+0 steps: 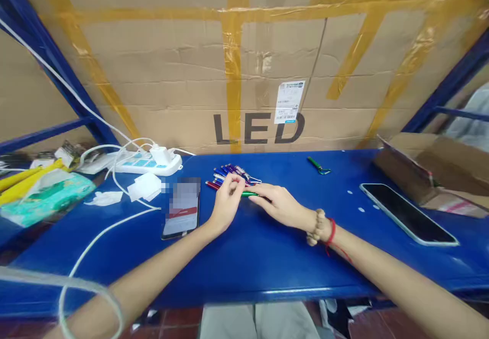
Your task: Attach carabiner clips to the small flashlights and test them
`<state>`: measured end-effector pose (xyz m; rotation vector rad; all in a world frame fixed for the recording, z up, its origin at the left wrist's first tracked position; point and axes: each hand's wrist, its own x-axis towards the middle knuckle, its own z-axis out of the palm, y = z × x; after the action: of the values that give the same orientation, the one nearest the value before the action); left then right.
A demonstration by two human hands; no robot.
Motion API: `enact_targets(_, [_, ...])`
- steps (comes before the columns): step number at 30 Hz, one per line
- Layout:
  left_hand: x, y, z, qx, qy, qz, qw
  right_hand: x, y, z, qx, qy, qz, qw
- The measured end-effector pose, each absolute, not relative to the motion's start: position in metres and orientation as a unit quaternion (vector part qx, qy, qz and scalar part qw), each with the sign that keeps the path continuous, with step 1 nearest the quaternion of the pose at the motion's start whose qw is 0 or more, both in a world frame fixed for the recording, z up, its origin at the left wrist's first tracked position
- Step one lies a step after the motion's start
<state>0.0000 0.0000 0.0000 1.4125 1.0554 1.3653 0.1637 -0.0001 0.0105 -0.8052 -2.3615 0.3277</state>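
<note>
A slim green metal tube, like a small penlight, lies between my two hands over the table. My left hand is closed, thumb and fingers pinched at the tube's left end. From the right, the fingers of my right hand come together on its other end; the exact grip is partly hidden. Just behind my left hand lies a cluster of similar tubes, several of them blue, with metal clips. A red tube pokes out left of my fingers. Farther right lies another green tube with a clip.
A lit phone lies left of my hands, near crumpled white paper and a power strip with trailing cables. At right are a dark-screened phone and an open carton. A large taped cardboard box stands behind the blue table.
</note>
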Motion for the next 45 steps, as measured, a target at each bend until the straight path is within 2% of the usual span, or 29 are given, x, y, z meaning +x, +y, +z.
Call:
enact_targets(4, [0.004, -0.001, 0.001, 0.554, 0.387, 0.559, 0.480, 0.166, 0.004, 0.015, -0.324, -0.879, 0.161, 0.311])
enact_targets(7, [0.005, 0.001, 0.003, 0.521, 0.398, 0.584, 0.480, 0.168, 0.005, 0.019, -0.354, -0.846, 0.199, 0.345])
enact_targets(10, [0.003, 0.002, 0.005, 0.510, 0.412, 0.595, 0.465, 0.169, 0.005, 0.023, -0.353, -0.834, 0.180, 0.383])
enact_targets(13, [0.002, -0.001, 0.006, 0.563, 0.393, 0.565, 0.458, 0.169, 0.005, 0.024, -0.341, -0.839, 0.150, 0.395])
enact_targets(17, [0.003, -0.004, 0.007, 0.624, 0.375, 0.494, 0.475, 0.168, 0.004, 0.025, -0.344, -0.829, 0.193, 0.398])
enact_targets(20, [0.003, -0.001, 0.006, 0.573, 0.391, 0.522, 0.497, 0.170, 0.006, 0.026, -0.368, -0.809, 0.218, 0.403])
enact_targets(26, [0.000, 0.003, 0.004, 0.533, 0.420, 0.558, 0.476, 0.178, 0.013, 0.026, -0.381, -0.805, 0.181, 0.417])
enact_targets(31, [0.002, -0.002, 0.002, 0.610, 0.415, 0.469, 0.486, 0.177, 0.013, 0.024, -0.317, -0.860, 0.124, 0.380])
enact_targets(34, [0.002, -0.004, 0.000, 0.643, 0.407, 0.460, 0.457, 0.176, 0.011, 0.024, -0.283, -0.889, 0.089, 0.348])
enact_targets(39, [-0.002, -0.004, -0.001, 0.676, 0.471, 0.444, 0.353, 0.177, 0.009, 0.027, -0.276, -0.919, 0.052, 0.275])
enact_targets(45, [-0.003, -0.009, 0.007, 0.721, 0.506, 0.386, 0.274, 0.177, 0.010, 0.025, -0.257, -0.914, 0.092, 0.300])
